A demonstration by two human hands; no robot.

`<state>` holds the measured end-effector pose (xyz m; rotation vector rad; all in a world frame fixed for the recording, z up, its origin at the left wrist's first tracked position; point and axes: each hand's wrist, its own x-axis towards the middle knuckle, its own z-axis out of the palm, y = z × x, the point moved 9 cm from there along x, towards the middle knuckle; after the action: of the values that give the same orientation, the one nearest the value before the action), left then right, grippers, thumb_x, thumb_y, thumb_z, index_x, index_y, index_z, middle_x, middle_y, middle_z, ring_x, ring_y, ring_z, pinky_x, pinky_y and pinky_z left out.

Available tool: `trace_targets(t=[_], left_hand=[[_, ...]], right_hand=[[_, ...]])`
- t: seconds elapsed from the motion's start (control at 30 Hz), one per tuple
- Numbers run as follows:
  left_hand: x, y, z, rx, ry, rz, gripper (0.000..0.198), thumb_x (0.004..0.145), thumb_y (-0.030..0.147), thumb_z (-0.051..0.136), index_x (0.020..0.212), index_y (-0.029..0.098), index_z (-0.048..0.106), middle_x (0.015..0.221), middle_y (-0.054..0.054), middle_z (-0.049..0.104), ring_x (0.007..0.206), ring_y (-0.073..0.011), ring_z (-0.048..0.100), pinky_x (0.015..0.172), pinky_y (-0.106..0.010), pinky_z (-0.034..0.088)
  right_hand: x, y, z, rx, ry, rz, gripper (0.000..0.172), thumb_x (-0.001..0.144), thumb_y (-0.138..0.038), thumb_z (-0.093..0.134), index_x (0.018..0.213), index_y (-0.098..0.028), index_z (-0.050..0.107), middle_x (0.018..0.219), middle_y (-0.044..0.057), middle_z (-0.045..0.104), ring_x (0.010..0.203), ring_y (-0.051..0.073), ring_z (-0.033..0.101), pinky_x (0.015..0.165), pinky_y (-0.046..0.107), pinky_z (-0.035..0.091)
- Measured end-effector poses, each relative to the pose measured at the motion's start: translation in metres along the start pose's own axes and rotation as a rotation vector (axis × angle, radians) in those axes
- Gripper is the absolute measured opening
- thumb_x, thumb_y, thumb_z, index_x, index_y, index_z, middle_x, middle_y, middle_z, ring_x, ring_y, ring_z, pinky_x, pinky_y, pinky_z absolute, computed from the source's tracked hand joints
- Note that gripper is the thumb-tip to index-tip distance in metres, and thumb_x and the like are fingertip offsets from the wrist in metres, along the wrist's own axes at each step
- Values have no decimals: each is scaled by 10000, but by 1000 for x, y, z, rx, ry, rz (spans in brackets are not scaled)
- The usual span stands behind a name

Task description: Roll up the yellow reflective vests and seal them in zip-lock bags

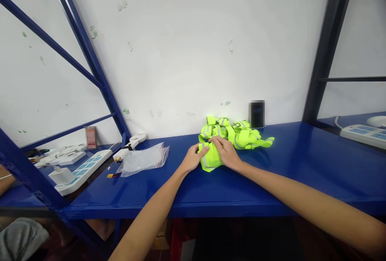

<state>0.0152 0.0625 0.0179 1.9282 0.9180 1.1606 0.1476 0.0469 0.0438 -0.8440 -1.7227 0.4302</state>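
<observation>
Between my two hands is a folded piece of neon yellow reflective strap [210, 159] with grey stripes, just above or on the blue table. My left hand [193, 157] grips its left edge, thumb on top. On the right side, my right hand [226, 151] is closed around it, the fingers bent over its upper edge. Right behind my hands lies a heap of the same neon yellow reflective straps [241, 134], with a dark buckle among them. One loose end trails off to the right. Whether the folded piece joins the heap is hidden.
Clear plastic bags [143, 159], a small white fan [137, 140] and a wired connector [113, 175] lie left on the blue table [289, 180]. A white power strip [87, 170] sits beyond the blue rack post. A dark box [257, 115] leans against the wall. Another person's arm [6, 180] shows far left.
</observation>
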Motion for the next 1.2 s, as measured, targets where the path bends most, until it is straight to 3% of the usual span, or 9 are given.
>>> trace_targets(t=[0.13,0.23,0.43,0.6,0.8,0.97,1.07,1.13,1.2], left_hand=[[-1,-2,-1,6,68,-11,425,835,539,581,908,131,670,880,-41,665,784,-168,559,727,-254,428],[-1,-4,2,-49,65,-32,464,839,568,554,909,127,682,862,-43,667,785,-177,559,728,-260,428],[-1,-9,-6,-60,96,-39,440,799,555,607,867,130,697,852,-49,677,832,-207,573,737,-272,444],[-3,-12,-16,-12,181,-43,418,792,543,617,762,127,640,719,-7,590,681,-137,491,636,-240,387],[-8,3,-24,193,292,49,468,814,520,597,587,177,375,605,51,305,604,-95,306,579,-229,272],[-8,17,-26,351,297,108,476,865,536,515,588,186,351,607,45,312,603,-106,328,588,-247,277],[-10,29,-46,500,255,113,447,940,523,367,679,185,498,679,11,505,671,-139,471,656,-262,365],[-18,40,-78,635,307,134,413,955,507,337,881,194,597,899,-34,640,868,-185,567,809,-300,419],[-32,48,-116,821,385,137,422,952,510,341,1031,197,614,1077,-70,657,1040,-223,569,959,-359,397]], right_hand=[[-1,-9,-3,-41,-6,-62,410,995,-440,301,1138,-217,615,959,46,705,869,220,655,800,338,483],[-5,-16,2,-82,-123,-145,443,960,-480,402,1298,-232,544,1083,63,698,908,230,663,826,353,503],[-20,-25,26,-175,-395,-361,816,693,-500,778,1406,-256,464,1210,113,627,1079,273,603,933,415,489],[-22,-23,33,-134,-444,-361,935,737,-424,767,1510,-265,266,1366,125,535,1214,263,532,1030,435,427],[-17,-17,27,-79,-347,-268,891,667,-445,812,1433,-230,410,1389,132,536,1262,291,520,1063,441,400],[-13,-11,25,-66,-284,-161,708,614,-452,837,1223,-189,590,1156,96,669,1037,272,640,931,407,483],[-11,-6,22,-66,-267,-95,659,622,-460,828,1172,-175,603,1104,79,677,968,262,652,875,392,501],[-10,-3,20,-94,-260,-66,622,639,-463,814,1150,-174,608,1091,75,679,959,269,653,866,397,500],[-10,-2,19,-129,-266,-67,597,652,-460,804,1138,-175,608,1083,77,681,969,279,650,872,410,494]])
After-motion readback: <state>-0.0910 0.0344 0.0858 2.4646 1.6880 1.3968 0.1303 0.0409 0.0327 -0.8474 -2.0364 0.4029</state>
